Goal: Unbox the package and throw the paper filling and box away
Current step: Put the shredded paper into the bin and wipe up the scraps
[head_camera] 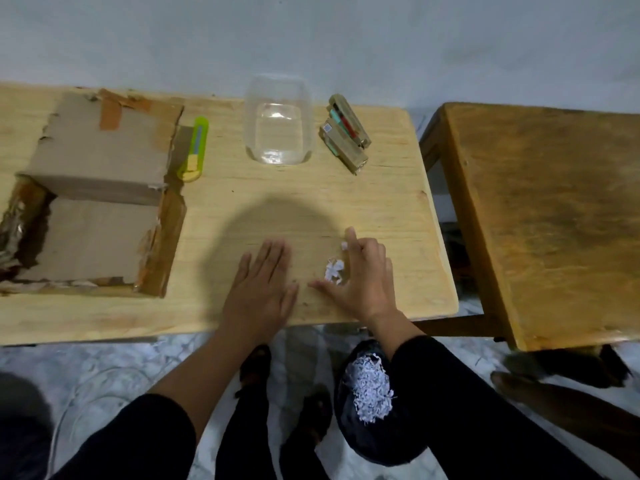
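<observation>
On pale wooden table (311, 199), near front edge: left hand (261, 289) flat, fingers straight; right hand (363, 275) spread, cupping last white paper scraps (334, 270), gripping nothing. Best approach, likely: sweep scraps together toward edge, drop into black bin (372, 403) below, already holding shredded filling. Opened cardboard box (90, 199) sits far left, torn, taped, looks empty.

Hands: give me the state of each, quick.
Left hand: open, flat on the table.
Right hand: open, fingers spread beside paper scraps.
</observation>
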A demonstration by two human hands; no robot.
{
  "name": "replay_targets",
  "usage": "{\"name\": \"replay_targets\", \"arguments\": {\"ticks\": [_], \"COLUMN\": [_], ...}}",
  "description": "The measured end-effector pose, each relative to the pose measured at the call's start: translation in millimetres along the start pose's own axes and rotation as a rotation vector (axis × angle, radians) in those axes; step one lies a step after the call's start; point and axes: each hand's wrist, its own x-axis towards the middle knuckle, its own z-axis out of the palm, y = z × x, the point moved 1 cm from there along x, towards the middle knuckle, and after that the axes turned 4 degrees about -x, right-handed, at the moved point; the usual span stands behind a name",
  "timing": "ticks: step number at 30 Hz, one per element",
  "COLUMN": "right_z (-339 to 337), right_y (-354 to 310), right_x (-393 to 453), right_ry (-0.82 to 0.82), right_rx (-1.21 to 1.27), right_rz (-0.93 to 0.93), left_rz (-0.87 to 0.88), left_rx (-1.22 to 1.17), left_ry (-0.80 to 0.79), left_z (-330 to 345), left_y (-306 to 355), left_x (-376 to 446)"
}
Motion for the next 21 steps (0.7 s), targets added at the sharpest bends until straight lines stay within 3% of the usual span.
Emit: {"name": "replay_targets", "arguments": {"ticks": [8, 13, 18, 21], "right_z": [18, 11, -9, -15], "right_y": [7, 36, 52, 70], "right_x": [-18, -50, -72, -99], "right_ry": [0.351, 0.354, 0.302, 0.328], "right_rx": [-0.003, -0.006, 0.432, 0.534], "right_rz": [-0.129, -0.141, 0.118, 0.29], "left_rz": [-0.013, -0.038, 0.108, 0.13], "left_rx": [0.011, -0.025, 0.0, 0.028], "left_ry": [0.009, -0.018, -0.074, -0.083], "left_z": [2, 11, 32, 40], "left_y": [4, 31, 92, 111], "left_x": [-4, -2, 8, 11]}}
